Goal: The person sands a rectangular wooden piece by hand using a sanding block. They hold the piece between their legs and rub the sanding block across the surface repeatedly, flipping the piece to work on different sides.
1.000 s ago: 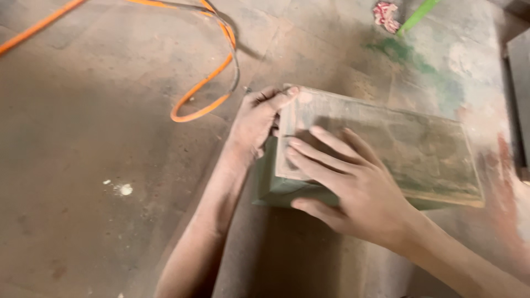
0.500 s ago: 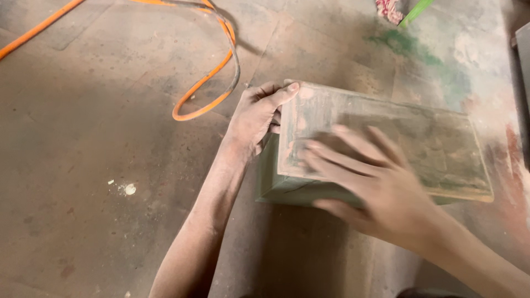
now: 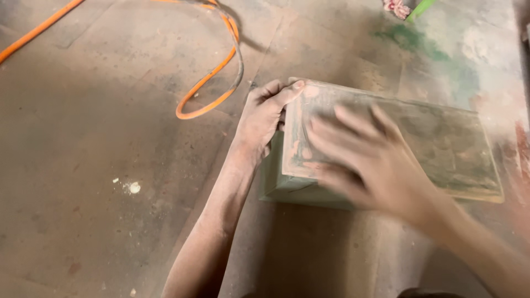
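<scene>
Dusty green block (image 3: 441, 149) is lying at centre right; left hand (image 3: 264, 118) is gripping its left end, while right hand (image 3: 370, 160), blurred, fingers spread, is pressing flat on top.

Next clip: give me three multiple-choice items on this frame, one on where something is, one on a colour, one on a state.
1. Where does the left hand rest?
A. on the block's left end
B. on the cable
C. flat on the floor

2. What colour is the cable on the floor?
A. blue
B. orange
C. white

3. How does the right hand lie?
A. clenched in a fist
B. lifted well clear of the block
C. fingers spread on the block's top

Answers: 1 A, its fingers wrap the left edge of the greenish block. 2 B, the loop is plainly orange. 3 C, the blurred fingers fan across the top face.
</scene>
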